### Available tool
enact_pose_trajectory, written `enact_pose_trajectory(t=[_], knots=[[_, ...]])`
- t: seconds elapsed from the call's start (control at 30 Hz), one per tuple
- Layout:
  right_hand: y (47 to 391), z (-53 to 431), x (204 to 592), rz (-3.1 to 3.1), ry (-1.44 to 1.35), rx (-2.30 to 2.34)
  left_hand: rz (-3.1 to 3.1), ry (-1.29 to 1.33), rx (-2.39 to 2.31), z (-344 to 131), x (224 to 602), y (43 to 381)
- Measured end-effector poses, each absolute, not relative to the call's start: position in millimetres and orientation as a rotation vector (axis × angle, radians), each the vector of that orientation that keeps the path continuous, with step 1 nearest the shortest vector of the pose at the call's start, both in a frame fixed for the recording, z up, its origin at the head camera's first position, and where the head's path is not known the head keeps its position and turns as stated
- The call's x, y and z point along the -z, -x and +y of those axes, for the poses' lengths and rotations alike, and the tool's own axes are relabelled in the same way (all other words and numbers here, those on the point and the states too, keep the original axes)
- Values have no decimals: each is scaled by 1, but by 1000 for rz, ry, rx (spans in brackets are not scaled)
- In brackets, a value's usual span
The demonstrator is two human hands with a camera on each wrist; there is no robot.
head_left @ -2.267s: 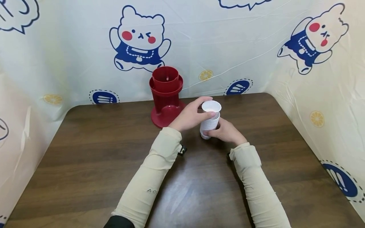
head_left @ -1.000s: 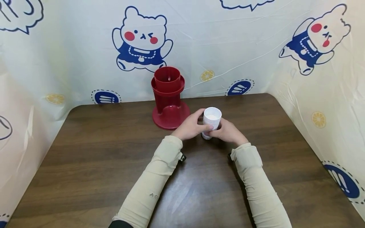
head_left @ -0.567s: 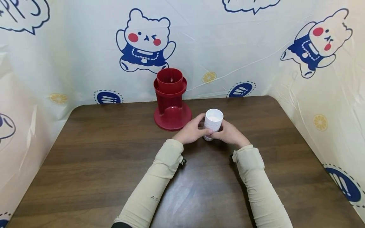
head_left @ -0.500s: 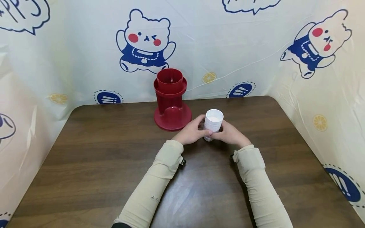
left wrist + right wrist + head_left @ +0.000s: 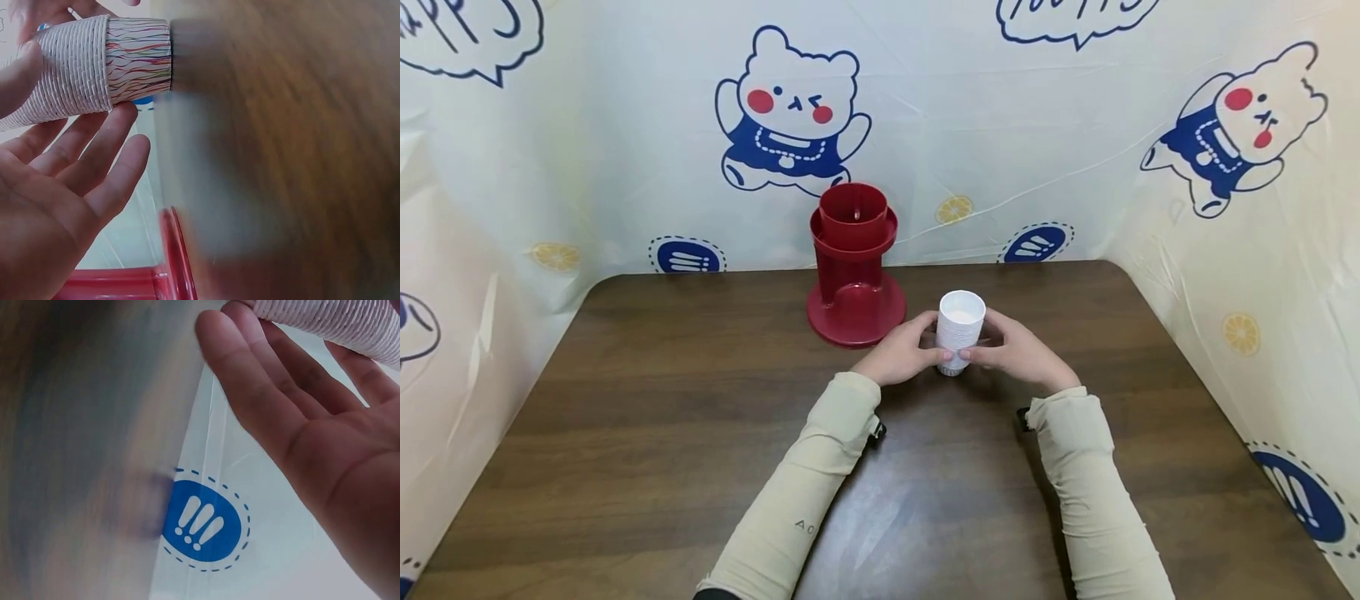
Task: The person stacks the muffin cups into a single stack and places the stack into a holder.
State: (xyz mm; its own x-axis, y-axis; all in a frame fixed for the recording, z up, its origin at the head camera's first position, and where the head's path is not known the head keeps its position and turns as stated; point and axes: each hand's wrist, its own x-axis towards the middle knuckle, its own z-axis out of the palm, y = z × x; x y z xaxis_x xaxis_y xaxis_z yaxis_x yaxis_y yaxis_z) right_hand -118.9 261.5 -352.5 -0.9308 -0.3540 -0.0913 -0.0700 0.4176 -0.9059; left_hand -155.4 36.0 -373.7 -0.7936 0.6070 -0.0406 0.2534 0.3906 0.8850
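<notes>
A stack of white paper cups (image 5: 958,329) stands upright, open end up, between both hands on the table. In the left wrist view the stack (image 5: 69,69) shows many close rims, with coloured wavy lines on the lowest cup. My left hand (image 5: 902,348) holds the stack from the left, thumb in front and fingers behind. From the right, my right hand (image 5: 1018,350) holds it loosely, thumb tip at the front low down. The fingers of the right hand (image 5: 312,419) reach long and only slightly bent to the cups in the right wrist view.
A red stand (image 5: 853,250) with a round base and an open cylinder on top is behind and left of the cups. The brown wooden table (image 5: 662,433) has rounded far corners. A printed curtain (image 5: 962,108) hangs along the back and sides.
An upper cup, raised at first, has gone down into the stack. Both hands have slid lower on it. The right hand has loosened and shifted a little to the right.
</notes>
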Motion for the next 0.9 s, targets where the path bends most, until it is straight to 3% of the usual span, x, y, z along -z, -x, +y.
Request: enact_pose_trajectory(t=[0.5, 0.9], knots=[[116, 239, 344, 2473, 330, 1656, 2360, -779, -1396, 17, 351, 157], [134, 211, 276, 2628, 421, 1692, 2458, -781, -1395, -10, 273, 169]])
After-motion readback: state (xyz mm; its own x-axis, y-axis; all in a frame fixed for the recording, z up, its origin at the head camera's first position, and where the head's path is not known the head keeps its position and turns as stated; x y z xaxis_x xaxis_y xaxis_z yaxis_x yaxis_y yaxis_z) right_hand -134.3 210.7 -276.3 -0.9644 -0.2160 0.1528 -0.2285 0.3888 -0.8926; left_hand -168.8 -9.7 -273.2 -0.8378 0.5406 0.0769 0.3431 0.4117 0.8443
